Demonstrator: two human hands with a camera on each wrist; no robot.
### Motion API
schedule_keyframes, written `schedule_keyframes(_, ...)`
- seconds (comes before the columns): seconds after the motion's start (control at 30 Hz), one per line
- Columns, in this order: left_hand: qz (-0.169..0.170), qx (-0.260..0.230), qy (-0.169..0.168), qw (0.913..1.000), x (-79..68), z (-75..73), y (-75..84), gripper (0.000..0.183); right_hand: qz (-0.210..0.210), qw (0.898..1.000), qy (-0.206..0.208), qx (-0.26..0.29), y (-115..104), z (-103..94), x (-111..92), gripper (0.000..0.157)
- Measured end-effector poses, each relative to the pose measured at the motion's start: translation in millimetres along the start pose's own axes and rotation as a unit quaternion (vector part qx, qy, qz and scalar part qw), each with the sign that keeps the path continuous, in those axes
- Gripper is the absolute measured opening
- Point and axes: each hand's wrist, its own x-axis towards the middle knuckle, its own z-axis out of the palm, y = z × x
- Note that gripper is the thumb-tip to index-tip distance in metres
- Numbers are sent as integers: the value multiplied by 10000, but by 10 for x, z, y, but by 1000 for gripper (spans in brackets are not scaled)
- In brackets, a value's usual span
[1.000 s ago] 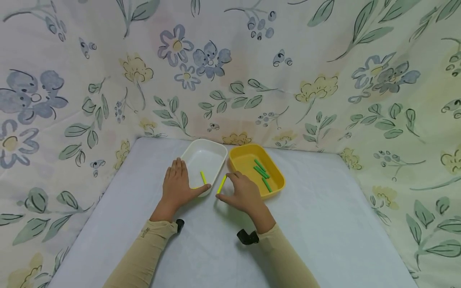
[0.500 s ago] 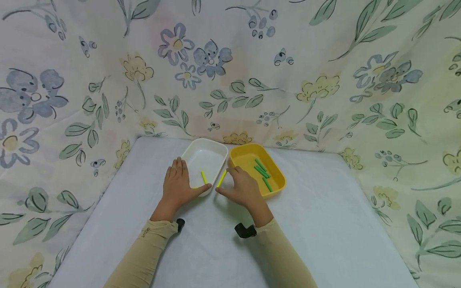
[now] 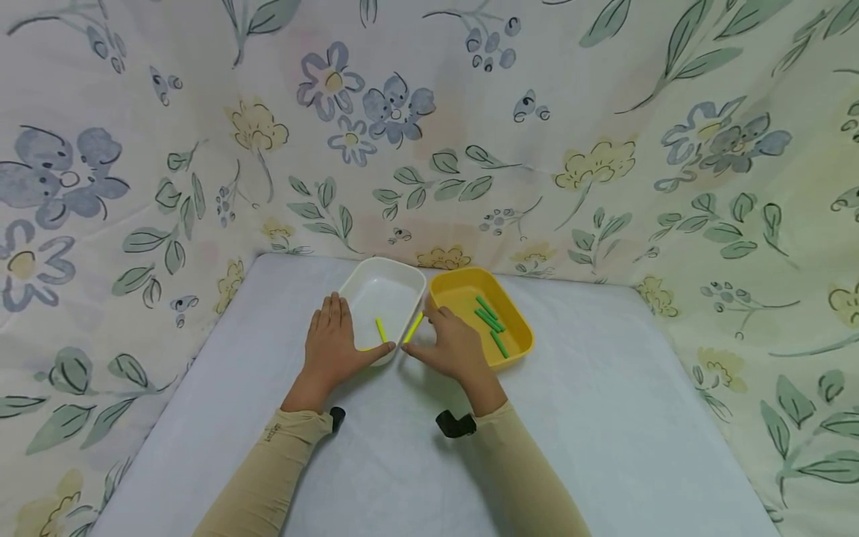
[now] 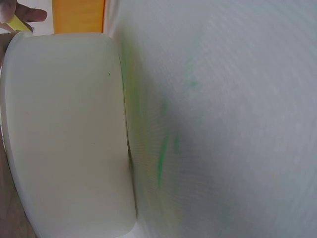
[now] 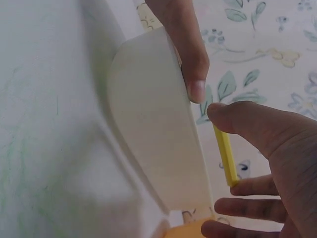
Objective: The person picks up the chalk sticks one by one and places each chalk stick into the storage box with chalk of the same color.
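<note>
My left hand (image 3: 329, 347) rests on the white tray (image 3: 379, 287), straight fingers along its left side and thumb along the near rim. Inside the tray lies a slim yellow stick (image 3: 381, 330); a second shows partly behind the thumb. My right hand (image 3: 458, 344) pinches another yellow stick (image 3: 414, 327) by its two ends, between thumb and index finger, beside the white tray's right rim. In the right wrist view the pinched stick (image 5: 226, 156) hangs at rim level, the other fingers stretched out apart from it. Only the tray's outer wall (image 4: 64, 134) fills much of the left wrist view.
Touching distance to the right stands a yellow tray (image 3: 463, 285) with several green sticks (image 3: 490, 321) in it. A white cloth (image 3: 604, 410) with faint green marks covers the table. Floral fabric (image 3: 429, 134) hangs behind and at both sides.
The right hand has moved slightly up and away from the body, carrying the yellow stick closer along the white tray's right rim. The left hand has stayed in place.
</note>
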Motion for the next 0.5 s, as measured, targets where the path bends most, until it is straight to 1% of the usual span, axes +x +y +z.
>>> schedule_keyframes(0.2,-29,4,-74,10000,-3,-9,1,142,78,9998,119,107,-23,17,33,98)
schedule_keyframes(0.5,0,15,57,10000,15,27,-13,142,269,9994,218,-36,-28,70,143,89)
